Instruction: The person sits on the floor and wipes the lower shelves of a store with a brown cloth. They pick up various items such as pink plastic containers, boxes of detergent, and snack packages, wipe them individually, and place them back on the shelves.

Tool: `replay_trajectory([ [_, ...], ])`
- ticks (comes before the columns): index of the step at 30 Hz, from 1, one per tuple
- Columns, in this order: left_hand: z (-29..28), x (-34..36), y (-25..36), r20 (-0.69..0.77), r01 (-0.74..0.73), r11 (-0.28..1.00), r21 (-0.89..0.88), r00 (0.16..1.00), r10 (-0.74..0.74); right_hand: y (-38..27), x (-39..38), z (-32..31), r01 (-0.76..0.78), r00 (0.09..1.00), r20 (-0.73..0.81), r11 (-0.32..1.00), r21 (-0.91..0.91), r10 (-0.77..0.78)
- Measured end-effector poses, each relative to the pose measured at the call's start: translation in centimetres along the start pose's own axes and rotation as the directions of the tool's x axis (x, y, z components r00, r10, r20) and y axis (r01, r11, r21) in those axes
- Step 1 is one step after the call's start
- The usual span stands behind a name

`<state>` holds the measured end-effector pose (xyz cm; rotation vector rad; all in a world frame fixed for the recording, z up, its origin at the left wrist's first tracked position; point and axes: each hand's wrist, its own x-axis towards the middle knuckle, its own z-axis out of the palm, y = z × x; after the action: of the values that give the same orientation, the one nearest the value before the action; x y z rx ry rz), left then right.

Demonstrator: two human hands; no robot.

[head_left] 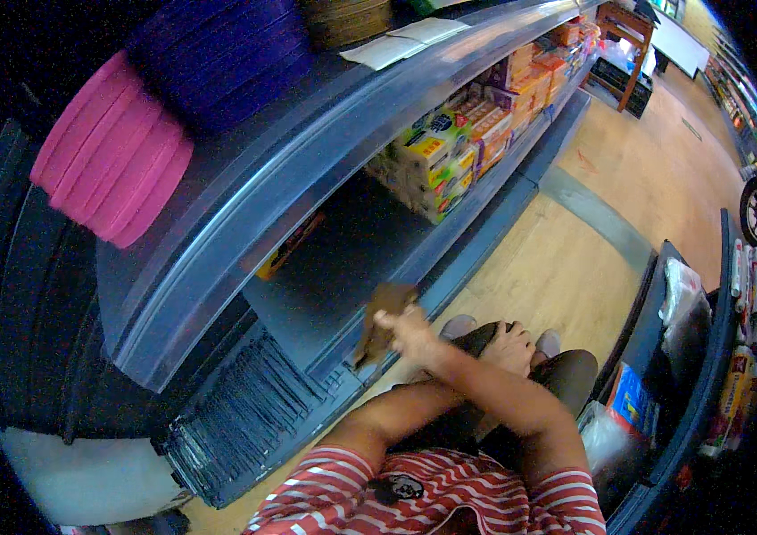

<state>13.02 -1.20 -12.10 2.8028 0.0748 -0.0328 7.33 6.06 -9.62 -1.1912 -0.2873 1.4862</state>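
Note:
My right forearm crosses over my left one. At the front edge of the bottom shelf (343, 259), my right hand (412, 334) is closed on a brown cloth (384, 308), slightly smeared by motion. My left hand (512, 348) lies on my knee with nothing in it, its fingers stretched out. Beyond the cloth, on the same shelf, stand stacked packs in yellow, green and orange wrapping (441, 160). A small orange pack (289, 248) lies deeper in the shelf.
Above the bottom shelf runs an upper shelf edge (244, 187), bearing pink stacked tubs (115, 152) and purple ones (218, 62). Black slatted racking (244, 410) is at the left. To my right a low shelf (637, 330) holds plastic-wrapped goods. A wooden stool (628, 45) stands far off.

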Motion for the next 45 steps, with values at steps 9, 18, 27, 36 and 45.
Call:
replay_trajectory([
  [9, -2.1, -0.9, -0.6, -0.111, 0.064, 0.747, -0.662, 0.977, -0.182, -9.5, 5.3, -8.2, 0.355, 0.904, -0.268, 0.934, 0.041, -0.332],
  [18, -0.3, -0.9, -1.7, -0.165, 0.053, 0.996, -0.071, 0.984, -0.064, 0.5, 1.7, -0.2, 0.117, 0.991, 0.082, 0.989, -0.086, -0.11],
  [27, -1.6, -3.1, -2.2, -0.312, 0.128, 0.991, 0.029, 0.943, -0.112, 4.5, -1.2, 5.7, -0.183, 0.897, 0.337, 0.934, -0.306, 0.286],
  [36, -1.7, -3.9, -2.8, -0.346, 0.151, 0.989, -0.003, 0.927, -0.143, 5.5, -1.9, 9.0, -0.179, 0.687, 0.65, 0.943, -0.281, 0.324],
  [45, -1.7, -4.3, -3.6, -0.304, 0.142, 0.989, 0.027, 0.944, -0.128, -3.7, -0.7, 9.2, -0.251, 0.765, 0.644, 0.927, 0.278, 0.014],
])
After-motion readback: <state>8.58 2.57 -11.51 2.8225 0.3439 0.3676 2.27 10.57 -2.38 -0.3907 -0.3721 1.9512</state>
